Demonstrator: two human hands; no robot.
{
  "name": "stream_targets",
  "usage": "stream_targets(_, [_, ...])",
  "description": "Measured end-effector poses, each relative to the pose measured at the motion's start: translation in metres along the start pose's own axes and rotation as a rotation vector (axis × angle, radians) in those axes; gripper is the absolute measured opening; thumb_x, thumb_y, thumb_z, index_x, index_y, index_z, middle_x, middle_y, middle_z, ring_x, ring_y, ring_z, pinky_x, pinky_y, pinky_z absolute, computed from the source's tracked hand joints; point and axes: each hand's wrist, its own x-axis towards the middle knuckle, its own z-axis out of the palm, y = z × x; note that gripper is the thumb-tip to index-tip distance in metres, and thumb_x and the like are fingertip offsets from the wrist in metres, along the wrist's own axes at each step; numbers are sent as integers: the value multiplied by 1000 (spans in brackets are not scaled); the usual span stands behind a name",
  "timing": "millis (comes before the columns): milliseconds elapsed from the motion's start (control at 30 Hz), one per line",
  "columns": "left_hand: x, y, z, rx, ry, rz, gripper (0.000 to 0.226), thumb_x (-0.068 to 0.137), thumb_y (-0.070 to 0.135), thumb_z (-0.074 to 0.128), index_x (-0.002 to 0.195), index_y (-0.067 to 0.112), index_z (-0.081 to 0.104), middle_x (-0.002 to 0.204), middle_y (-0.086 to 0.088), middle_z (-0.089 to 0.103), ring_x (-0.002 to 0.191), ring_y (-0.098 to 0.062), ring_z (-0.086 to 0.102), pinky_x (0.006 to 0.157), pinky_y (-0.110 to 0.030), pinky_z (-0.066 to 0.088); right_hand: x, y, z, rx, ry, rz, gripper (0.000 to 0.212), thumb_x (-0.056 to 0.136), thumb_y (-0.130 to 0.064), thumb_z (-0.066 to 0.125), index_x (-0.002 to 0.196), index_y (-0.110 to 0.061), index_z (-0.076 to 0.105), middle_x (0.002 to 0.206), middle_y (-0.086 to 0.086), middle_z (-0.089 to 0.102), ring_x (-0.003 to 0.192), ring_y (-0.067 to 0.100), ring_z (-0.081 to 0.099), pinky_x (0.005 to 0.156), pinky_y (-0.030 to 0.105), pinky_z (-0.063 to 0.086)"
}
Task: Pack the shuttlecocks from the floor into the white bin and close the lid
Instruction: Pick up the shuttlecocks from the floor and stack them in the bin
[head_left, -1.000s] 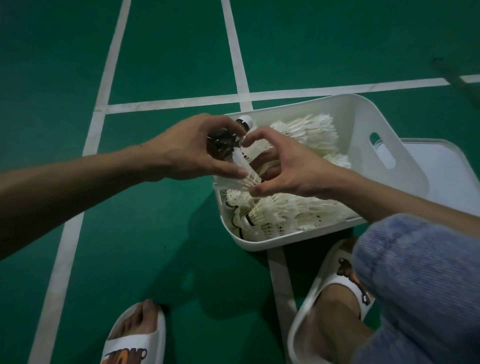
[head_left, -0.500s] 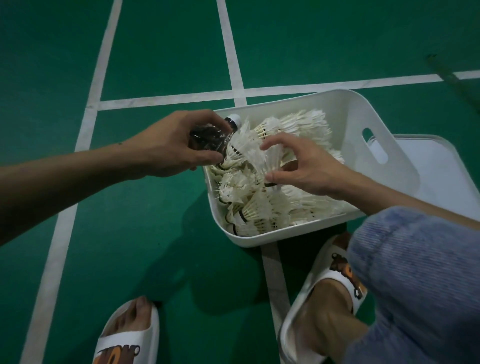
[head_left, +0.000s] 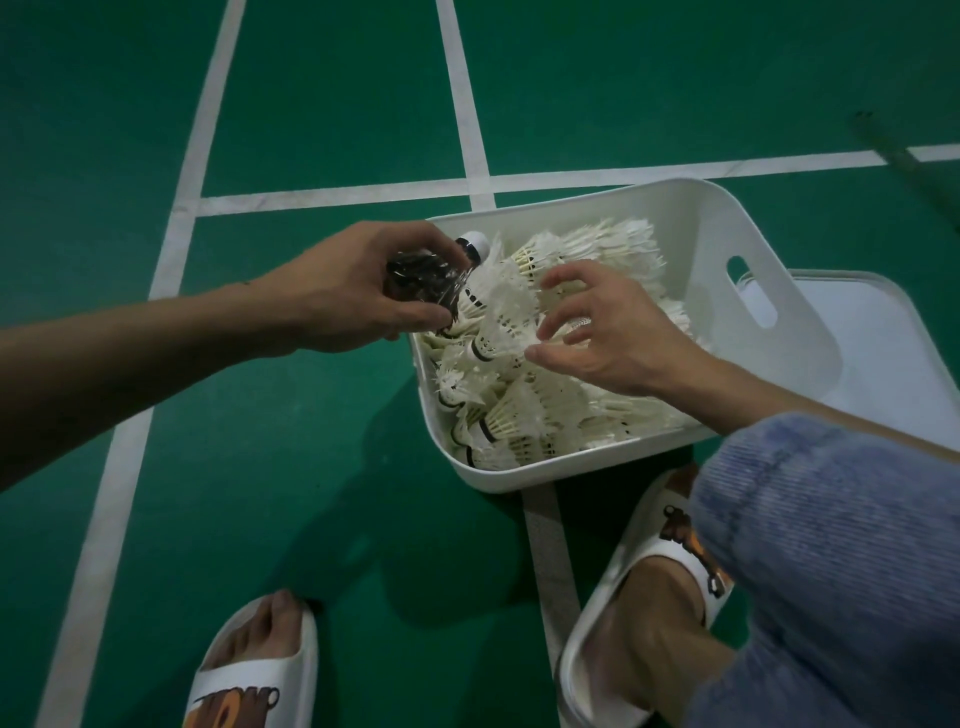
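head view: left hand (head_left: 353, 291) grips dark bottle (head_left: 431, 278) at white bin (head_left: 769, 244) edge; right hand (head_left: 597, 332) spread over shuttlecocks (head_left: 514, 415) — packing step nearly done; next, likely fetch lid (head_left: 872, 338) — seat it squarely.

Left hand (head_left: 353, 291): its fingers are covering most of a dark, crinkled object (head_left: 421, 283), so its kind is remaining unclear.
Right hand (head_left: 602, 332): it is hiding the shuttlecocks (head_left: 498, 322) lying beneath its palm.
White bin (head_left: 769, 249): the knee in blue fabric (head_left: 821, 561) is masking its near right corner.
Lid (head_left: 872, 332): the bin wall is concealing its left part and the picture's right edge is cutting it off.
Left sandal (head_left: 249, 691): the bottom edge is cropping it.
Dark bar (head_left: 914, 166): it is lying too dim at the upper right to identify.
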Motion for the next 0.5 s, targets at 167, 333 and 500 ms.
stream_targets(167, [0, -2, 2, -5, -8, -4, 42, 77, 19, 73, 114, 35, 60, 107, 10, 63, 87, -12, 66, 67, -31, 60, 1, -7, 4, -70, -40, -27, 32, 68, -49, 76, 83, -21, 71, 142, -3, 43, 115, 15, 51, 98, 48, 48])
stream_targets(333, [0, -2, 1, 3, -7, -4, 41, 77, 21, 73, 113, 36, 60, 105, 14, 62, 86, -17, 67, 68, -36, 60, 5, -3, 6, -86, 36, -38, 24, 78, -31, 77, 86, -10, 72, 131, 0, 53, 77, -2, 54, 81, 22, 53])
stream_targets(500, [0, -3, 1, 18, -4, 6, 42, 77, 21, 73, 114, 35, 60, 106, 13, 63, 84, -16, 67, 67, -34, 60, 0, -2, -4, -11, 133, -36, 19, 77, -26, 78, 69, -14, 66, 124, 2, 59, 85, 10, 64, 77, 21, 57])
